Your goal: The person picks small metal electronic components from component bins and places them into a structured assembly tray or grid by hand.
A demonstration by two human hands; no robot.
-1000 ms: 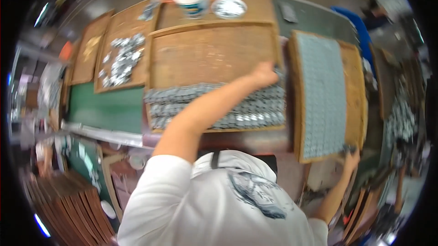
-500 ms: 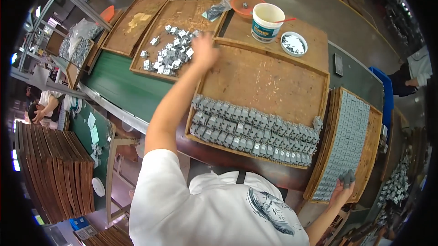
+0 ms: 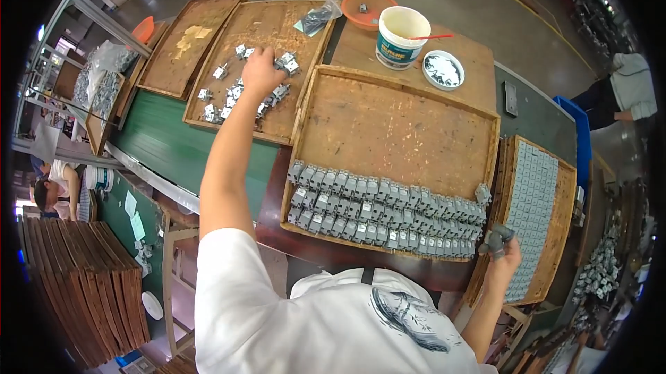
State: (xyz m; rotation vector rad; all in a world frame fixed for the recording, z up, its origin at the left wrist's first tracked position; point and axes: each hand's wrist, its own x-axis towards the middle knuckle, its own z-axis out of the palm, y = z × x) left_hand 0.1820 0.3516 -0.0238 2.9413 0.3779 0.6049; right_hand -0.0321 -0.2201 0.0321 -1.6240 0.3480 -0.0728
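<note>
My left hand reaches over a loose pile of small grey metal parts in a wooden tray. Its fingers are bent down among the parts; what lies under them is hidden. More parts lie just right of those fingers. My right hand is raised between the middle tray and the right tray, its fingers curled together. Their tips look grey, either from covers or from a small grey piece; I cannot tell which. In the middle tray, similar parts stand in tight rows along the near side.
A right-hand tray carries flat rows of grey pieces. Behind the middle tray are a white bucket, a white dish and an orange basin. Stacked wooden trays stand at left. Other people are at both sides.
My left hand has moved left, from the pile's right edge to over its far part. My right hand has come up and left, away from the right tray. The view has shifted slightly.
</note>
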